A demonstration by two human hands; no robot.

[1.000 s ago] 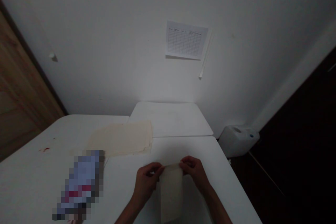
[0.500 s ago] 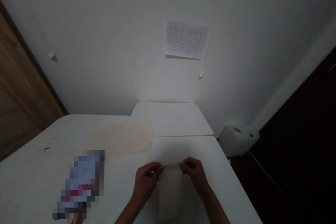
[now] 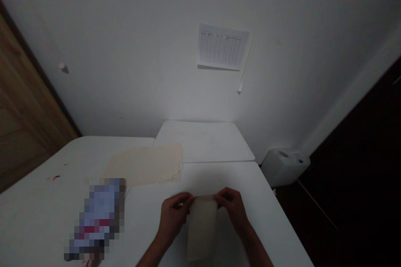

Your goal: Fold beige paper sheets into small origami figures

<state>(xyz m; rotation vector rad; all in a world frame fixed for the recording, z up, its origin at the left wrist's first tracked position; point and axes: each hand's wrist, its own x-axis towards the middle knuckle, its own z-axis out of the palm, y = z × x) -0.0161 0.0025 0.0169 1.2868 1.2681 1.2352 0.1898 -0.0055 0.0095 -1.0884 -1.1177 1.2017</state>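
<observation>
A narrow beige paper bag [image 3: 202, 227] hangs upright between my hands, just above the white table [image 3: 147, 208]. My left hand [image 3: 173, 216] pinches its top left corner. My right hand [image 3: 231, 207] pinches the top right corner. Both hands are closed on the bag's upper edge, fingers curled. The bag's lower end points toward me. A stack of flat beige paper bags [image 3: 145, 166] lies on the table, to the left and beyond my hands.
A blurred-out flat item [image 3: 97, 219] lies on the table at left. A second white table [image 3: 203, 141] stands against the wall. A printed sheet [image 3: 222, 48] hangs on the wall. A white canister [image 3: 285, 164] sits on the dark floor, right. A wooden door [image 3: 21, 112] is at left.
The bag's lower end has risen and swung a little to the left. My hands have stayed nearly where they were.
</observation>
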